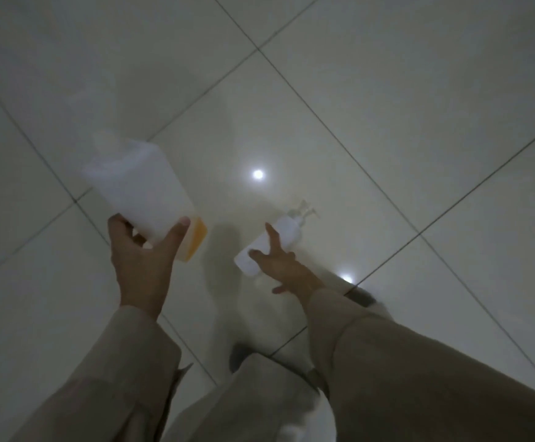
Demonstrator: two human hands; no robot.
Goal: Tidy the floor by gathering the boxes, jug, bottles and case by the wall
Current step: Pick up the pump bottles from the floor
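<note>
The left hand (142, 260) holds the jug (145, 193); the right hand (279, 263), fingers spread, must grab the bottle (269, 240) lying on the floor.

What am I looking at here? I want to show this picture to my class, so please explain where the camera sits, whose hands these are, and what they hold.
There is no machine here. One wide-angle camera is worn on a person's head and looks down, so you see that person's own arms in beige sleeves above a pale tiled floor.

The left hand holds a white plastic jug by its bottom end; some orange liquid shows at that end. The jug is blurred, so finer detail cannot be read.

The right hand is open, with fingers spread, reaching to a white pump bottle lying on its side on the floor. Whether the fingers touch it yet, I cannot tell.

The bright spots on the tiles are reflected lights.
</note>
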